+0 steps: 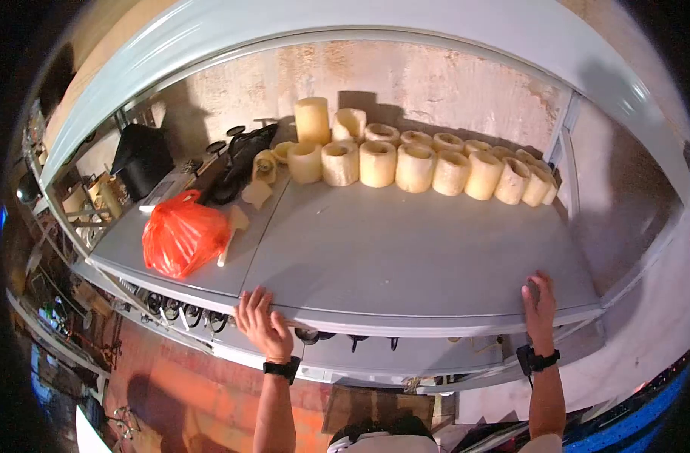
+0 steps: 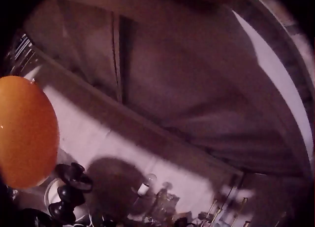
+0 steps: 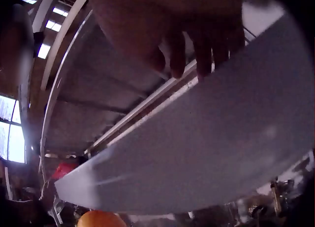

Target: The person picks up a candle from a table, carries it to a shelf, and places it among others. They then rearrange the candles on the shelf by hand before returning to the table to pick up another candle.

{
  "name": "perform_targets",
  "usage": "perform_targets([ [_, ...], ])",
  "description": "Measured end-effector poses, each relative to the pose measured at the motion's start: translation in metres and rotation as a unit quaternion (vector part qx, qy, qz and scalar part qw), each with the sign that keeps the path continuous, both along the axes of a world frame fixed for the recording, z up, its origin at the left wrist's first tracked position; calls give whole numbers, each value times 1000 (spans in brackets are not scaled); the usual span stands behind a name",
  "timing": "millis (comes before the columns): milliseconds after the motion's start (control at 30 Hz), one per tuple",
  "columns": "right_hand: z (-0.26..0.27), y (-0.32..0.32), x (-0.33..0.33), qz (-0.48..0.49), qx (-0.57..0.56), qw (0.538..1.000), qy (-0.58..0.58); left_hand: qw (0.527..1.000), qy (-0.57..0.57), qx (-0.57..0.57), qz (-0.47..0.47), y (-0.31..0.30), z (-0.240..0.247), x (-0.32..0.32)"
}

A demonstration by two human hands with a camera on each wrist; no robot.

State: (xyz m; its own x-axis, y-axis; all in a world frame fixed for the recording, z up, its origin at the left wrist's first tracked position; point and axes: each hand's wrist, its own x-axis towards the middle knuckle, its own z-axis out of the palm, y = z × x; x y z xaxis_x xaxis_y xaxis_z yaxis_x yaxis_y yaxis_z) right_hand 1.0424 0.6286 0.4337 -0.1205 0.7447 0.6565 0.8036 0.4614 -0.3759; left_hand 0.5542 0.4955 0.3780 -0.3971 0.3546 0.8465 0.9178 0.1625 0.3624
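My left hand point(image 1: 263, 325) rests on the front edge of a grey metal shelf point(image 1: 405, 264), left of its middle, with the fingers spread on the top. Near the right end of the same edge lies my right hand point(image 1: 540, 311), its fingers reaching onto the top. Neither hand holds anything. In the right wrist view the right hand point(image 3: 187, 34) shows dark, its fingers extended over the shelf edge. The left hand is not visible in the left wrist view. Cream hollow cylinders point(image 1: 377, 166), like wax candles, stand in rows along the back.
A knotted red plastic bag point(image 1: 182, 235) sits on the shelf at left, beside small cream pieces point(image 1: 258, 194). Behind it are a black bucket-like container point(image 1: 142, 160) and dark metal parts point(image 1: 243, 155). A lower shelf point(image 1: 428, 353) holds black fittings. Uprights point(image 1: 568, 158) frame the shelf.
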Motion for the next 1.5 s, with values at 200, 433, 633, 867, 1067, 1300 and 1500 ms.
perform_targets([
  [200,-4,-1,-9,-81,-10,991,-109,999,-12,-34,-33,-12,2,-6],
  [433,-9,8,-3,-92,-44,986,-135,998,-22,-25,-57,-13,1,-7],
  [633,-7,5,-3,-96,-50,986,-124,998,-18,-31,-60,-15,-1,-9],
  [867,-4,7,-5,-92,-58,987,-122,997,-20,-43,-63,-19,4,-11],
  [1067,-8,8,-4,-100,-48,989,-102,996,-13,-43,-74,-20,6,-10],
  [1300,-6,6,-7,-77,-19,992,-103,997,-20,-37,-72,-20,5,-8],
  [1500,-10,8,-2,-80,-11,990,-112,997,-25,-17,-67,-18,8,-5],
])
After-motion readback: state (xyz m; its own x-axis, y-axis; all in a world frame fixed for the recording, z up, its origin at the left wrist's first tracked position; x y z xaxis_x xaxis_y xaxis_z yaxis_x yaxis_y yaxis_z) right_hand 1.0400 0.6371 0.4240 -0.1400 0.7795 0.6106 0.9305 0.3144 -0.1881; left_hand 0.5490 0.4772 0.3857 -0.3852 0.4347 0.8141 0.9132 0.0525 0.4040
